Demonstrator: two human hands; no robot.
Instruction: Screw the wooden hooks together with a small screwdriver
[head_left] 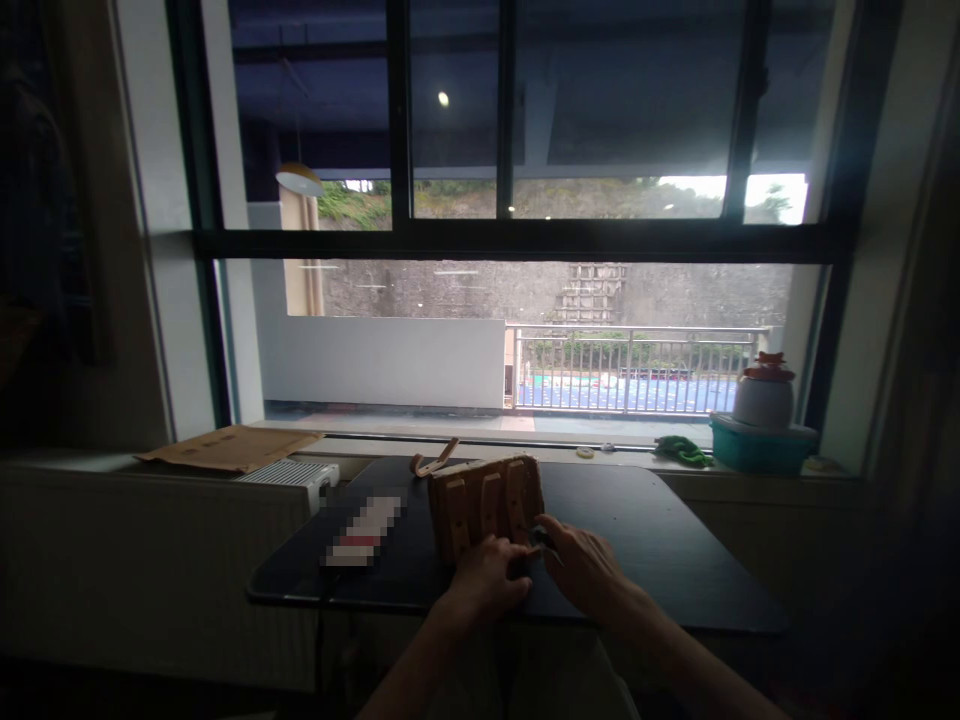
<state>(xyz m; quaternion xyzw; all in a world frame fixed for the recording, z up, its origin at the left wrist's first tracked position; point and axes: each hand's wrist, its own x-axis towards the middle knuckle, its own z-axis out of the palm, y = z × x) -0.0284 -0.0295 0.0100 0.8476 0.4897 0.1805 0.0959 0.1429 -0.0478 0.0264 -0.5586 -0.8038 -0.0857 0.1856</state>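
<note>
A brown block stands tilted on the dark table, with three curved wooden hooks along its face. My left hand is at the block's lower edge, fingers curled around the low end of a wooden hook. Just right of it, my right hand is closed around a small dark-handled tool. The tool's tip meets the hook by my left fingertips; its exact kind is too dim to tell. A loose J-shaped wooden hook lies behind the block.
The dark table stands against the windowsill. A blurred pale object with a cable lies on its left. Along the sill are a brown envelope, a green cloth and a teal box with a white jar on top.
</note>
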